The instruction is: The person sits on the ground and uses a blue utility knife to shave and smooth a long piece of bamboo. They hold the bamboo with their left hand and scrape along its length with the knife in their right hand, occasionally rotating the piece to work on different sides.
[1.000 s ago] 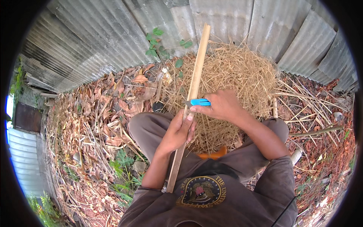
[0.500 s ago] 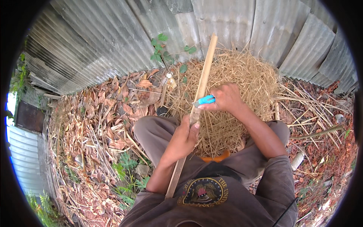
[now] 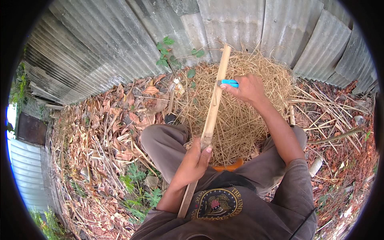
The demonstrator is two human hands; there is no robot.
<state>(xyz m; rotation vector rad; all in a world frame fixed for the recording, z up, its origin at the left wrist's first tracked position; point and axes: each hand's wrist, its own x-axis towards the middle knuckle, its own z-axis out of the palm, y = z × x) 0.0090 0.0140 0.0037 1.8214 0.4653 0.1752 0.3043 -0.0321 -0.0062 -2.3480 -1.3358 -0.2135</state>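
A long, narrow wooden strip (image 3: 212, 116) slants from my lap up toward the metal wall, its upper part pale and its lower part greyer. My left hand (image 3: 195, 162) is closed round the strip's lower half, the thumb lying along its face. In my right hand (image 3: 249, 89) is a blue-handled utility knife (image 3: 229, 83), gripped with the fingers curled over it. The blade end of the knife meets the strip well above my left hand. Under the strip and both hands lies a heap of dry straw-like shavings (image 3: 256, 120).
A corrugated metal wall (image 3: 236, 24) rises close behind the heap. Dry leaves (image 3: 104, 132) cover the ground at left, with green weeds (image 3: 136, 188) near my left knee. At right lie thin sticks (image 3: 320, 112) and a pale cylinder (image 3: 315, 167). Something orange (image 3: 230, 165) shows between my legs.
My right hand has moved the knife up along the strip, away from my left hand. The left hand and strip have shifted slightly toward my body.
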